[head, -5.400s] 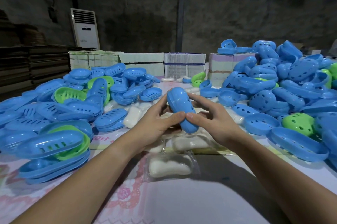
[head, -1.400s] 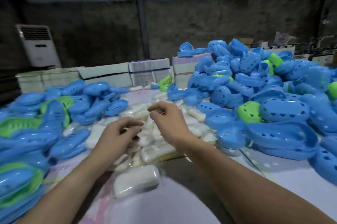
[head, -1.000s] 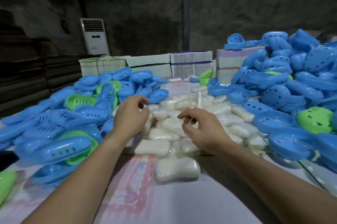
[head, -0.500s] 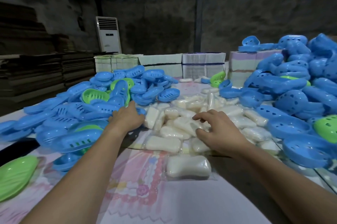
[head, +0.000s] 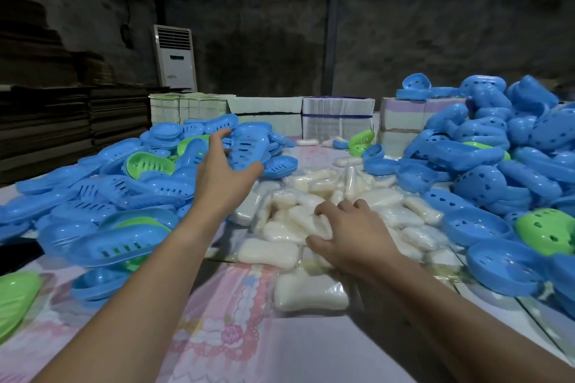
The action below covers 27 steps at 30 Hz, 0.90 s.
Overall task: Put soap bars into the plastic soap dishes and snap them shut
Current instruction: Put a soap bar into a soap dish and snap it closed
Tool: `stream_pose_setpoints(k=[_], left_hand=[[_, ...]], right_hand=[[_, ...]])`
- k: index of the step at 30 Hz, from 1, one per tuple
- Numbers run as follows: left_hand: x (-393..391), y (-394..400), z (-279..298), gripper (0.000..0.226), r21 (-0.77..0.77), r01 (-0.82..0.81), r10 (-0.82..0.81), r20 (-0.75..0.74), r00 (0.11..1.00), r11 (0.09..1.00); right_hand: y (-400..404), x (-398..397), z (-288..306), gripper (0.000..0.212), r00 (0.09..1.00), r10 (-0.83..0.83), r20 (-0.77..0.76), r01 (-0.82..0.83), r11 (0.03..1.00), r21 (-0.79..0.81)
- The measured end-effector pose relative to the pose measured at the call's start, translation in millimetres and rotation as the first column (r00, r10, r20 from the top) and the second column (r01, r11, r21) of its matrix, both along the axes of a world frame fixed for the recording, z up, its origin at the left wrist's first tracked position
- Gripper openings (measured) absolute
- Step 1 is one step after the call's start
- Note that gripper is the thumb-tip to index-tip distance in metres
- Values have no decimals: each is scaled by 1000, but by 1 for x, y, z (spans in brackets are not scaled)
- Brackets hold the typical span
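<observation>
Lying nearest, just behind the right wrist: one wrapped soap bar (head: pixel 311 290) flat on the floral table cover (head: pixel 224 329).

Pressing down on the heap of wrapped soap bars (head: pixel 326 195) with the right hand (head: pixel 348 239); fingers curling over one white bar (head: pixel 312 224), thumb closing against its near end. Gripping that bar, though the far side of the hold is being hidden by the knuckles.

Reaching forward with the left hand (head: pixel 222 171), fingers spread and nearly straight, thumb out to the right. Touching or nearly touching an upturned slotted blue tray (head: pixel 249 146) with fingertips and thumb; not yet closing on it. Whether contact is being made cannot be told.

Spreading left of the left hand: a pile of slotted blue and green trays (head: pixel 109 189), one green tray (head: pixel 149 166) showing among them.

Rising right of the right hand: a taller mound of perforated blue lids (head: pixel 504 146), a green lid (head: pixel 544 231) resting at its near edge.

Standing beyond both hands: stacked paper bundles (head: pixel 337 118).
</observation>
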<state>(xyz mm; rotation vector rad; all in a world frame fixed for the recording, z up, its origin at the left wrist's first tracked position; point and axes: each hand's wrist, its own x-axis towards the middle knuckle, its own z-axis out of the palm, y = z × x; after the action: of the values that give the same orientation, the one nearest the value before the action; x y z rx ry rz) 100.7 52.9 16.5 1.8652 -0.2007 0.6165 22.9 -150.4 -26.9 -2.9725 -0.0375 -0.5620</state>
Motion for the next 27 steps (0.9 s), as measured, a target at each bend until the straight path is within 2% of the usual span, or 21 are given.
stream_pose_setpoints(k=[2, 3, 5, 6, 7, 8, 9, 10, 12, 14, 15, 18, 21, 23, 27], left_hand=[[-9, -7, 1, 63, -60, 37, -37, 9, 999, 998], [-11, -10, 0, 61, -35, 21, -20, 22, 1000, 999], [-14, -15, -3, 61, 112, -72, 62, 83, 995, 991], [-16, -17, -4, 61, 126, -76, 61, 116, 991, 989], [-17, -19, -5, 61, 62, -21, 13, 123, 992, 998], [-20, -24, -5, 60, -70, 85, -78, 97, 992, 994], [-23, -28, -5, 58, -228, 196, -189, 51, 981, 954], [-25, -33, -5, 56, -391, 284, -303, 15, 953, 876], [-29, -42, -8, 53, -599, 349, -474, -59, 879, 721], [-32, -50, -11, 50, -700, 373, -589, -85, 803, 609], [-34, -53, -12, 51, -743, 381, -639, -80, 765, 550], [-40, -65, -19, 68, -819, 420, -771, -42, 635, 391], [-44, -71, -25, 85, -828, 485, -854, 13, 521, 283], [-46, -71, -26, 88, -819, 517, -879, 36, 476, 247], [-48, -72, -28, 89, -778, 575, -904, 22, 426, 252]], right_hand=[[-1, -1, 0, 54, 1000, 10, -23, -9, 999, 48], [-3, -2, 0, 55, 999, 18, -37, -15, 998, 67], [-5, -2, 2, 55, 998, 32, -50, -27, 995, 98], [-7, -2, 3, 53, 999, 33, -38, -28, 992, 119], [-9, -1, 4, 51, 999, 26, -23, -23, 988, 151], [-12, -1, 5, 48, 1000, 16, -11, -14, 980, 201], [-14, -1, 6, 46, 1000, 8, -4, -6, 960, 280], [-16, -2, 6, 44, 1000, 9, 6, -11, 919, 395], [-21, -4, 7, 40, 997, 32, 64, -67, 748, 660], [-22, -5, 10, 40, 988, 27, 150, -139, 562, 815], [-22, -5, 12, 38, 979, 15, 204, -182, 522, 833], [-17, -9, 17, 29, 935, 31, 354, -323, 489, 810], [-11, -14, 19, 30, 905, 33, 424, -391, 457, 799], [-10, -14, 21, 28, 885, 0, 465, -409, 478, 777], [-10, -16, 22, 26, 862, -12, 506, -432, 503, 748]])
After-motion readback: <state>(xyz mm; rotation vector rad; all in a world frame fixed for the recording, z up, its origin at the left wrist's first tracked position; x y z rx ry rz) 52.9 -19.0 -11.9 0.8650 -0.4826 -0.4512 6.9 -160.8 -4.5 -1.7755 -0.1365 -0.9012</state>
